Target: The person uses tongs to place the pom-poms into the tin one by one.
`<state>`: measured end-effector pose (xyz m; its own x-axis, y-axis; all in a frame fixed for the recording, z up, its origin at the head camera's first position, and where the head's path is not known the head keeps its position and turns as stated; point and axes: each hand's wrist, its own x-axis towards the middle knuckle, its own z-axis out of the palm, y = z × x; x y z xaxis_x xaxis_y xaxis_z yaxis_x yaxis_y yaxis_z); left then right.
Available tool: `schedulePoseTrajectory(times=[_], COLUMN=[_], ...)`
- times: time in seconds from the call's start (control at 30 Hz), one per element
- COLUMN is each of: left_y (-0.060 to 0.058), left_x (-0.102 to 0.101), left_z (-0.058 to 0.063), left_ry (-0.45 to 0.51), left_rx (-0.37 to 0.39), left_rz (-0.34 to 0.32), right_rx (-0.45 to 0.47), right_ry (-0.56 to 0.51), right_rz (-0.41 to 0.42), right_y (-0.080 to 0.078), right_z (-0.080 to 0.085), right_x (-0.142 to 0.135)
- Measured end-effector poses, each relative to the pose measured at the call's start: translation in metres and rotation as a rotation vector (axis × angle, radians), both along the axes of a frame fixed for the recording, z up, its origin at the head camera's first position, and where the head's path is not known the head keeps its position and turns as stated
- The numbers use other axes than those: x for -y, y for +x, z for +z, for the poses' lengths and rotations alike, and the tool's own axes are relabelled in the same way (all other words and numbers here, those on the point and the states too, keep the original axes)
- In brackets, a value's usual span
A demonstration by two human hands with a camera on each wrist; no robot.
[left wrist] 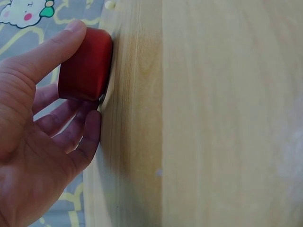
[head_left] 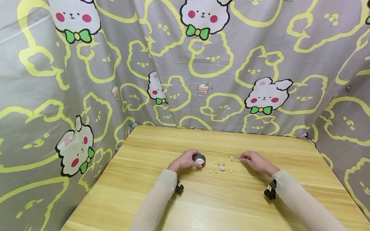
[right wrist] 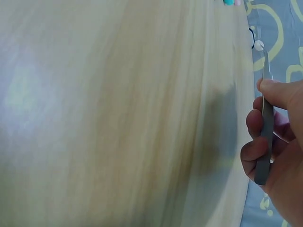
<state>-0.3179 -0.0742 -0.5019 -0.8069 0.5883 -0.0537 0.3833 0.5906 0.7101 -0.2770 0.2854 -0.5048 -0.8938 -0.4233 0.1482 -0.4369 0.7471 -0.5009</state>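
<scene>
I have the left hand (head_left: 187, 159) gripping a smooth, glossy red cup (left wrist: 86, 66), silvery inside, and the right hand (head_left: 257, 161) pinching slim grey metal tweezers (right wrist: 268, 125), long axis running crosswise, tips toward the left hand with a white ball (right wrist: 259, 45) there, small round beads (head_left: 222, 168) dotting the wood-grained table (head_left: 214, 199) between the hands.
</scene>
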Motion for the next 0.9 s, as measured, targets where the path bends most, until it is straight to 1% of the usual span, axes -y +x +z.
schedulePoseTrajectory(times=[0.27,0.5,0.67,0.9], left_y=[0.001,0.002,0.003,0.002], left_x=[0.000,0.001,0.001,0.000], left_z=[0.000,0.002,0.004,0.001], left_ry=[-0.001,0.010,0.015,0.022], left_rx=[0.014,0.023,0.026,0.029], left_rz=[0.031,0.035,0.036,0.045], right_rx=[-0.007,-0.031,-0.027,-0.041], right_ry=[-0.009,-0.012,-0.024,-0.022], right_rz=[0.023,0.057,0.072,0.115], right_y=[-0.004,-0.010,-0.011,-0.014], right_z=[0.006,0.012,0.017,0.025], right_x=[0.010,0.021,0.031,0.044])
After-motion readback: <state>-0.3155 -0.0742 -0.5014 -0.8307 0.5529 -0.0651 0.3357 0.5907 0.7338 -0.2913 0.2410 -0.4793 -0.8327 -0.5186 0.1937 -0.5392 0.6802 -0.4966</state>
